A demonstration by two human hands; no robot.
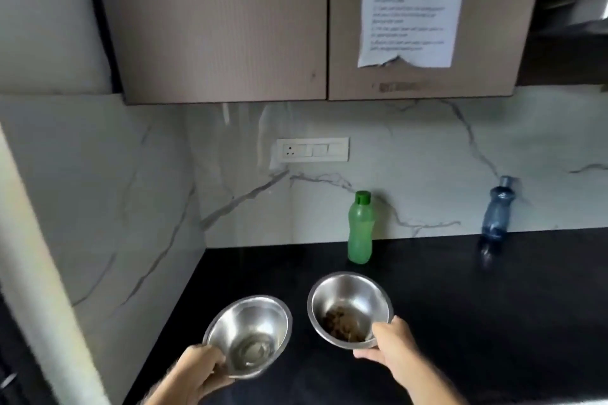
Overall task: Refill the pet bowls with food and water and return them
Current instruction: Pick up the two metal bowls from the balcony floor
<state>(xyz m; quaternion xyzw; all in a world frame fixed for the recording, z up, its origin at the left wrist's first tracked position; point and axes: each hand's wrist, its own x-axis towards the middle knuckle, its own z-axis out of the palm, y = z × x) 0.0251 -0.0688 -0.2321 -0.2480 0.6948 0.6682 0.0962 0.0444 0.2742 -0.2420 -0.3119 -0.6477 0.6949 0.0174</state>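
I hold two steel pet bowls over the black counter [460, 306]. My left hand [194, 371] grips the near rim of the left bowl [253, 329], which holds a little clear water at its bottom. My right hand [391, 348] pinches the near right rim of the right bowl [348, 302], which has a small heap of brown kibble [343, 327] inside. Both bowls tilt slightly toward me. A green bottle [361, 227] with a green cap stands upright at the back of the counter, just beyond the right bowl.
A blue translucent bottle [496, 210] stands against the marble backsplash at the right. A white socket panel [312, 149] is on the wall. Brown upper cabinets [223, 26] hang overhead, with a printed paper sheet [411, 3] taped on. A marble side wall [98, 191] closes the left.
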